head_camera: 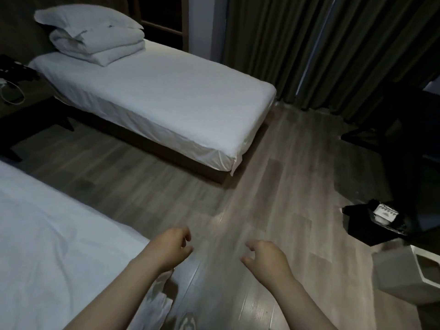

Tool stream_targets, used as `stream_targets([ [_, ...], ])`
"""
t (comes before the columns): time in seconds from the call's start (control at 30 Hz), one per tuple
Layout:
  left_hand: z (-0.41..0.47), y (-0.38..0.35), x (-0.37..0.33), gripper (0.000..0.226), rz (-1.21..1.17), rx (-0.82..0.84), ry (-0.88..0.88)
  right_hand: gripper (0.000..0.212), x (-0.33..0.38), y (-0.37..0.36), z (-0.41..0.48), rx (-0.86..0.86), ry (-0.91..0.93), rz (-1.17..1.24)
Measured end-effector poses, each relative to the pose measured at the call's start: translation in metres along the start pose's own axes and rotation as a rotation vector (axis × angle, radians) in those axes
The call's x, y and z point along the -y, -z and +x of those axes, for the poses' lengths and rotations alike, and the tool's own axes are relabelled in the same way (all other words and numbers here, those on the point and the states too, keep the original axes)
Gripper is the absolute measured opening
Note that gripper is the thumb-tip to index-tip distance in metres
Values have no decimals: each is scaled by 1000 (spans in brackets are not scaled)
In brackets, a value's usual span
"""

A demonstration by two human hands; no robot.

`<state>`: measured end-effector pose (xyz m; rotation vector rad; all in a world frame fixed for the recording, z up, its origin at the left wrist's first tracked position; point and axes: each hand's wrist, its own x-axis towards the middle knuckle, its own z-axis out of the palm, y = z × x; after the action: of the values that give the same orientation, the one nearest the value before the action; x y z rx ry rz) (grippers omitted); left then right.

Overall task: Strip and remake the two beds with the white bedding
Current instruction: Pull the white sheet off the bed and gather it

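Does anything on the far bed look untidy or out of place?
Yes: the sheet corner hangs loose at the foot of the far bed, and the folded duvet and pillow lie piled at its head.

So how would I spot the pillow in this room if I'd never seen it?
Find the far bed, the one beside the dark curtains. At its head end the pillow lies on top of a folded duvet, both white. The pillow is one plump piece with a flat flanged edge, while the duvet under it is doubled into thick layers.
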<state>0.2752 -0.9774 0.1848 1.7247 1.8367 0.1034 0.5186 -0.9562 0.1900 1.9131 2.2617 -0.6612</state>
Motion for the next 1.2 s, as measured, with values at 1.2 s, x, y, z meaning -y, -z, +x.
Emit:
stream_targets([
  [1.2,58,64,100,10,-530,-537,1065,41,283,50,324,361,1136,-462],
])
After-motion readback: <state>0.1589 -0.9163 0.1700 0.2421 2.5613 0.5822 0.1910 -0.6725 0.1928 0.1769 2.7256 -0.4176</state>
